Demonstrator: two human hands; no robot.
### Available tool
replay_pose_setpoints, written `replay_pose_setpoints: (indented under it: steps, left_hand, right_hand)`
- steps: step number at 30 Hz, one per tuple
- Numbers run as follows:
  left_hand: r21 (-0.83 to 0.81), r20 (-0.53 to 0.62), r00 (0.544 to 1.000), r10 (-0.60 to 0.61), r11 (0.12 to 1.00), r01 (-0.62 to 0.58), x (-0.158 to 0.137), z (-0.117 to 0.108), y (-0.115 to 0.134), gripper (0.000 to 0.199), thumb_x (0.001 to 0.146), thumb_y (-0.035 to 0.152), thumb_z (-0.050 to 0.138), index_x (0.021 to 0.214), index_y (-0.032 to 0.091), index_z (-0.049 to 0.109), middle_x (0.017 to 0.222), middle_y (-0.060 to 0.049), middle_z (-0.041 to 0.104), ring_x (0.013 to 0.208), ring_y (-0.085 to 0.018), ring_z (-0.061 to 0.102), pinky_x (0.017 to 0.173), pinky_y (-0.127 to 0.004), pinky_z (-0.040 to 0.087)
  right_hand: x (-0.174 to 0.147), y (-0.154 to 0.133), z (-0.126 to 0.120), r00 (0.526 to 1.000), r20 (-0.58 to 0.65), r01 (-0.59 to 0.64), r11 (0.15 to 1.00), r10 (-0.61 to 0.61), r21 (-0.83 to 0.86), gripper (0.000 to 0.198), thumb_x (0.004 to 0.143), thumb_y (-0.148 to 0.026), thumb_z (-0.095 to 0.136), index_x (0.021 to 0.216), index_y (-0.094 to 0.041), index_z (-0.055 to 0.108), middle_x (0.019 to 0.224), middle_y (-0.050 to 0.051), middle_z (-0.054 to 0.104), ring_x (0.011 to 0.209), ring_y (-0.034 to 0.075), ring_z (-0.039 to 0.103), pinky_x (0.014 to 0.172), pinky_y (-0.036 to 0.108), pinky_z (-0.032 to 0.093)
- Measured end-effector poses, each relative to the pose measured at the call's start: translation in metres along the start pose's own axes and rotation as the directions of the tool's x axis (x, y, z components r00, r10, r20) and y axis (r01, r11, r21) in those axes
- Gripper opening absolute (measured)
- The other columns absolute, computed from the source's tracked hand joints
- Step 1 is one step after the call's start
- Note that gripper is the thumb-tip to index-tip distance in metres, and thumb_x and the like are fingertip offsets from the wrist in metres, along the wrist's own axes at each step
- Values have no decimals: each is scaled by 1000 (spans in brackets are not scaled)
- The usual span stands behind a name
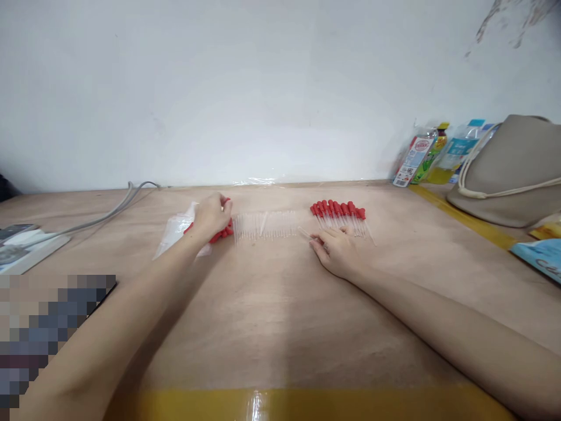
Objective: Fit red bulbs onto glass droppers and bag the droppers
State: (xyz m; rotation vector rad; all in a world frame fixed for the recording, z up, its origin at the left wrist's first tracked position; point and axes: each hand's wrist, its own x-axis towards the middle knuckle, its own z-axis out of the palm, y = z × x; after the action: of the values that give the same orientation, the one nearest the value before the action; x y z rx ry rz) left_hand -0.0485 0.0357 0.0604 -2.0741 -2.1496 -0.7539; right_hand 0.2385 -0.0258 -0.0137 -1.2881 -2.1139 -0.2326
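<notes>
My left hand (210, 217) is pinched on a red rubber bulb (227, 201), above a pile of red rubber bulbs (222, 234) beside a clear plastic bag (172, 233). A clear dropper tube (304, 233) sticks out to the left from the closed fingers of my right hand (336, 248). Between the hands, many bare clear tubes (265, 225) lie side by side in a row. Just beyond my right hand, a group of droppers with red bulbs (337, 208) lies with the bulbs toward the wall. My fingers partly hide their lower ends.
At the back right stand a carton (414, 162), drink bottles (453, 155) and a grey-beige bag (512, 166). A blue packet (541, 257) lies at the right edge. A grey cable (109, 213) runs along the left, near a white object (39, 251). Yellow tape (307, 403) covers the front edge.
</notes>
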Motion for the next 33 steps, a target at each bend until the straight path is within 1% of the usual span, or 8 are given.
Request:
replay_pose_setpoints:
  steps: [2,3,5,7,13,21,27,33]
  left_hand:
    - [-138,-72,970,233,961,-241,-24,7,8,24,85,36,42,93,17,52,85,-7,63,77,-20,58,70,-31,42]
    - [-186,-57,944,325,926,-329,-37,12,12,23,85,37,43,93,17,52,85,-6,62,75,-18,58,67,-29,43]
    - [-242,11,895,446,870,-430,-63,21,19,21,85,37,44,91,19,52,83,-3,63,68,-15,57,63,-27,43]
    - [-276,6,865,501,832,-480,-82,30,25,20,84,37,49,89,19,54,82,-2,63,71,-15,57,66,-27,44]
    - [-374,-44,809,586,741,-557,-93,39,30,17,84,32,51,91,19,60,84,-3,63,75,-15,58,70,-27,45]
    - [-399,-55,815,577,735,-548,-92,39,33,17,85,31,51,91,19,62,84,-3,65,76,-15,59,70,-28,46]
    - [-440,-77,791,607,691,-573,-92,41,32,18,85,32,50,91,20,63,86,-3,66,78,-15,60,72,-27,47]
    - [-451,1,709,705,633,-629,-91,40,29,18,86,30,50,88,19,63,82,-3,66,76,-14,59,71,-25,46]
  right_hand:
    - [0,0,0,1000,-3,8,1000,-8,28,20,86,-26,43,87,-17,61,82,4,66,73,15,57,75,31,25]
    - [1,0,0,1000,-6,19,999,-19,45,20,86,-26,43,86,-17,61,82,4,66,71,15,56,75,31,26]
    - [1,-1,0,998,-7,60,994,-59,90,20,87,-26,42,87,-17,60,83,4,66,69,14,56,75,30,27]
    - [2,-3,0,992,7,124,982,-126,143,21,88,-26,40,88,-17,60,83,4,65,70,13,56,76,30,29]
    - [4,-13,2,963,10,263,946,-270,190,21,88,-26,41,91,-18,60,82,4,65,72,12,56,76,29,29]
    - [3,-19,0,948,17,308,932,-317,189,21,88,-25,41,85,-17,59,77,3,64,68,12,53,75,30,29]
    - [5,-20,-7,939,67,316,922,-338,223,20,88,-24,43,79,-17,60,73,1,62,63,11,49,71,28,28]
    - [10,-11,-4,913,139,344,905,-385,249,19,88,-26,45,86,-20,62,80,0,64,64,10,51,71,28,24]
